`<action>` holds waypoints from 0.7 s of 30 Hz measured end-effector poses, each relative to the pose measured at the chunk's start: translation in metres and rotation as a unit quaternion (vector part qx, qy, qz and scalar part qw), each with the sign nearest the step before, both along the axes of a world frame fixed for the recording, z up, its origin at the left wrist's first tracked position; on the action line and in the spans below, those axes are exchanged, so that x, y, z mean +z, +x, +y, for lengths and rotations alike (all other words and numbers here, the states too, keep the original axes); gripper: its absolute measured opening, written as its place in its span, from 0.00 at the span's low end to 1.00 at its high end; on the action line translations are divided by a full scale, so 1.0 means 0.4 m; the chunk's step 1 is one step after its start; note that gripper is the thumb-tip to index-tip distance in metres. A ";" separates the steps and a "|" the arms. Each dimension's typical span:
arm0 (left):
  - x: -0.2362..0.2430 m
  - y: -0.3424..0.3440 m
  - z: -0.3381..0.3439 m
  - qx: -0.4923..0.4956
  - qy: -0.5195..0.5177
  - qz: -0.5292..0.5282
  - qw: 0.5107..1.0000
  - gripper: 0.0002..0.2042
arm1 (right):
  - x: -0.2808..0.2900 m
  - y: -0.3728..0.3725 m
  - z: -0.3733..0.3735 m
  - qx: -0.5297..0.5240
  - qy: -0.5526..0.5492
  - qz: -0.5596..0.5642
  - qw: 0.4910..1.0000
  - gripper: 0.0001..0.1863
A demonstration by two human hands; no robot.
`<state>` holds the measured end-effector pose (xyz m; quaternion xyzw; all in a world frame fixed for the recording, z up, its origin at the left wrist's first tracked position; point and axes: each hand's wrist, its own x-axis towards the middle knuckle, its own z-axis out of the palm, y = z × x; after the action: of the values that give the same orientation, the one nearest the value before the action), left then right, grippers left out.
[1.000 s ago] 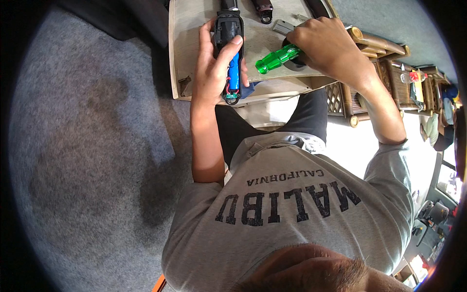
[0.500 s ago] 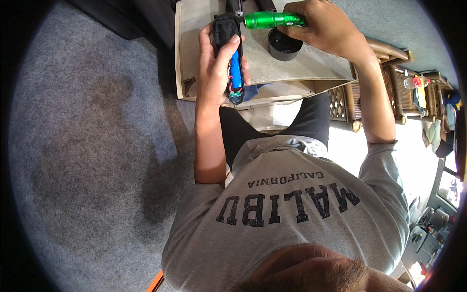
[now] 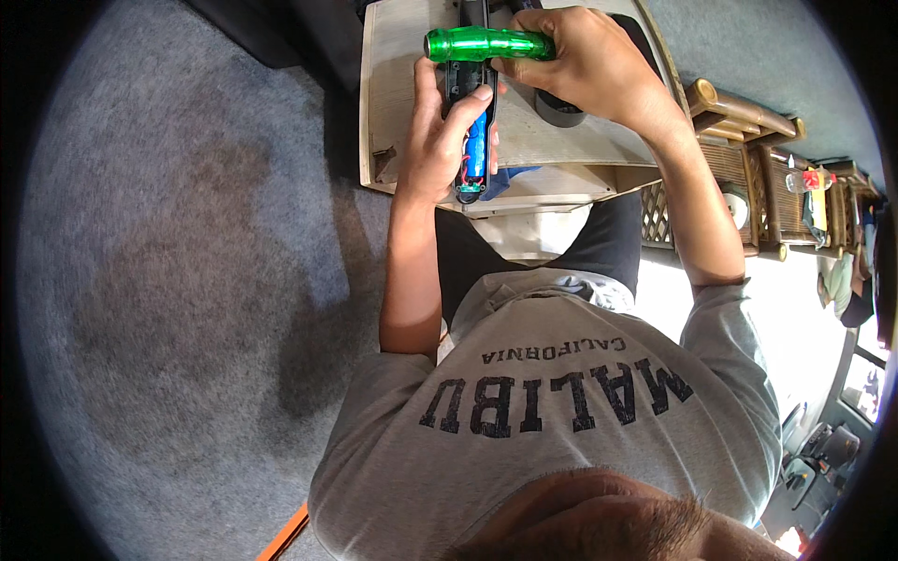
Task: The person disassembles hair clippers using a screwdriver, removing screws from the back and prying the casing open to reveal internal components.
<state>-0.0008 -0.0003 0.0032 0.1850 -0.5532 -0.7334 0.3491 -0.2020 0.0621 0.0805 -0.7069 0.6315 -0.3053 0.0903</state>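
Observation:
My left hand (image 3: 440, 150) is closed round an opened black handheld device (image 3: 472, 86), its blue battery (image 3: 475, 150), red wires and small green circuit board (image 3: 471, 187) exposed. My right hand (image 3: 608, 73) grips a green translucent tool handle (image 3: 472, 44), which lies crosswise just over the device's upper part. Whether the tool touches the device, I cannot tell, as its working end is hidden. A black round container (image 3: 559, 116) sits on the pale wooden worktop (image 3: 543, 142), partly behind my right hand. Dark items at the worktop's back are partly hidden.
Below the worktop is an open wooden compartment (image 3: 580, 182) with blue cloth (image 3: 510, 179). Bamboo furniture (image 3: 739, 126) stands at the right, carrying a plastic bottle (image 3: 797, 181) and other items. Grey carpet (image 3: 187, 309) lies at the left, beside dark fabric (image 3: 262, 28) higher up.
My right hand has risen from the worktop and moved left, bringing the green tool over the device's upper part. My left hand still holds the device. The worktop appears shifted rightward in view.

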 end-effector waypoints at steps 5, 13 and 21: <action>0.000 0.004 0.005 0.013 -0.010 -0.012 1.000 0.21 | -0.026 0.029 0.000 -0.037 -0.029 0.039 0.998 0.15; -0.009 0.008 0.001 0.017 0.019 -0.034 0.999 0.27 | -0.032 0.057 0.006 -0.059 -0.071 0.111 0.990 0.16; -0.014 0.005 -0.005 0.010 0.005 -0.006 1.000 0.32 | -0.043 0.065 0.010 -0.037 -0.144 0.142 0.979 0.15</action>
<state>0.0013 -0.0021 -0.0023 0.1965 -0.5498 -0.7314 0.3525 -0.1760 0.0662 0.0635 -0.7246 0.6131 -0.2932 -0.1145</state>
